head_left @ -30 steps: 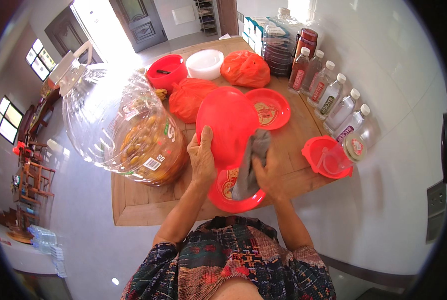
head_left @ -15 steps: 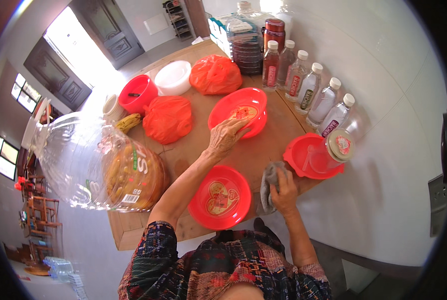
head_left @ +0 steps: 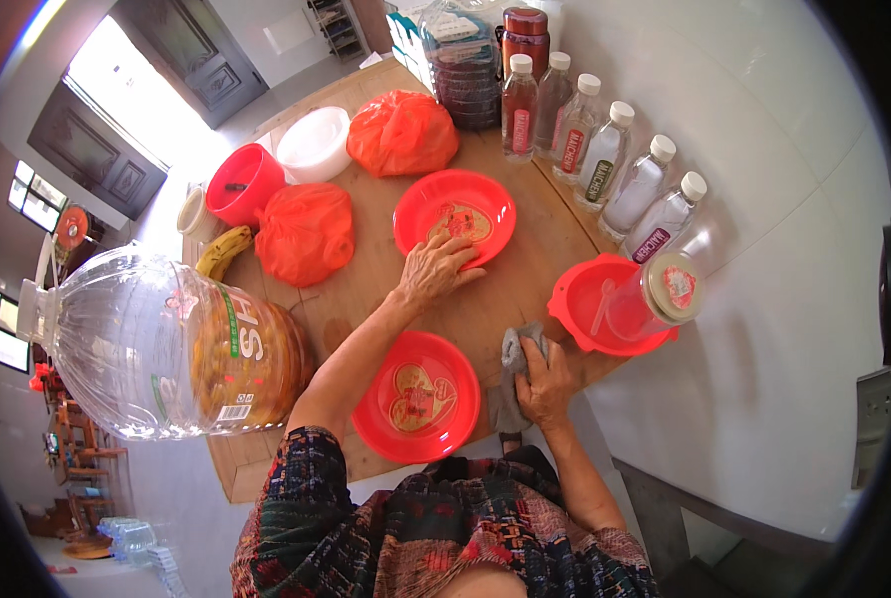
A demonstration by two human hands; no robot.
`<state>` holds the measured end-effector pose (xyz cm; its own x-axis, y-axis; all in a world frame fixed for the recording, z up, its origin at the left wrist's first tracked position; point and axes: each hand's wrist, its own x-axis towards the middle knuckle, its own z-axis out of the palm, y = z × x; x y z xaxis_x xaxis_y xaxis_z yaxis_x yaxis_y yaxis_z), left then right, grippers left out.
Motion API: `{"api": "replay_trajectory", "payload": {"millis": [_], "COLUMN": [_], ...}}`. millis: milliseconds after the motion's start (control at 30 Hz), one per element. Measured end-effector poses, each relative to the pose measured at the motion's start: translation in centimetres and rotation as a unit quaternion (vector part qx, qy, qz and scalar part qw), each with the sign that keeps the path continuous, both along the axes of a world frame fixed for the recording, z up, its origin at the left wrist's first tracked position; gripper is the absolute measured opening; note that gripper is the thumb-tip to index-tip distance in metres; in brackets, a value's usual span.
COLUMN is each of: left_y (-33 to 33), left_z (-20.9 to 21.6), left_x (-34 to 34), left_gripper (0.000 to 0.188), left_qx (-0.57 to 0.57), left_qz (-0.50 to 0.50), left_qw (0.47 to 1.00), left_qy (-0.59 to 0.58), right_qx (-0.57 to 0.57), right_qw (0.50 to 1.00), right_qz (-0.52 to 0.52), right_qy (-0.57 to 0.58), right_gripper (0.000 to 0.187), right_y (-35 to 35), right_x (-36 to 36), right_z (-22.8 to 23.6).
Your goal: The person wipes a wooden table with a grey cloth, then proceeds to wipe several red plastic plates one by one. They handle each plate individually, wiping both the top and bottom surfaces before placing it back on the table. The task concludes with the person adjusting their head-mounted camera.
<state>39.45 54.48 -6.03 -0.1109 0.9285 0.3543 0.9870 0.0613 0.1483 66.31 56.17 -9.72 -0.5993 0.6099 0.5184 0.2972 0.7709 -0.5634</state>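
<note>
Left hand (head_left: 437,267) at the rim of a red basin (head_left: 487,204), right hand (head_left: 547,385) holding a grey cloth (head_left: 512,351) on a wooden table (head_left: 500,299).
The cloth bunches under the right fingers at the near edge; the left fingers lie over the basin's near rim, their grip unclear. A second red basin (head_left: 462,404) sits by the near edge. A handled red bowl (head_left: 577,307) and a lidded clear jar (head_left: 630,314) occupy the near right corner, clear bottles (head_left: 603,159) line the right edge, a large clear container (head_left: 166,344) is at the left edge, and tied orange-red bags (head_left: 306,234) lie toward the far end.
</note>
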Motion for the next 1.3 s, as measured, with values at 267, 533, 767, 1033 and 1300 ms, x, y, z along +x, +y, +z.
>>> {"api": "replay_trajectory", "payload": {"millis": [267,533,767,1033,1300], "left_y": [-1.3,-13.1,-18.7,-19.0,-19.4], "left_z": [0.6,3.8,1.2,0.2,2.4], "left_x": [0.6,3.9,3.5,2.9,2.6], "left_gripper": [0.039,0.038,0.027,0.017,0.017], "left_qx": [0.086,-0.013,-0.019,0.051,0.022], "left_qz": [0.017,0.19,0.231,0.227,0.257], "left_qw": [0.996,0.977,0.962,0.961,0.958], "left_qy": [-0.009,-0.094,-0.144,-0.146,-0.128], "right_qx": [-0.003,-0.005,0.013,0.048,0.054], "right_qw": [1.0,1.0,1.0,0.998,0.997], "right_qz": [0.0,-0.009,-0.008,-0.038,-0.047], "right_qy": [-0.012,-0.017,0.0,-0.005,0.001], "right_gripper": [0.053,0.054,0.052,0.051,0.05], "right_y": [-0.2,-0.2,-0.3,-0.8,-0.7], "right_x": [0.2,-0.1,-0.2,-0.3,-0.2], "right_z": [0.0,-0.3,-0.7,-0.1,-0.7]}}
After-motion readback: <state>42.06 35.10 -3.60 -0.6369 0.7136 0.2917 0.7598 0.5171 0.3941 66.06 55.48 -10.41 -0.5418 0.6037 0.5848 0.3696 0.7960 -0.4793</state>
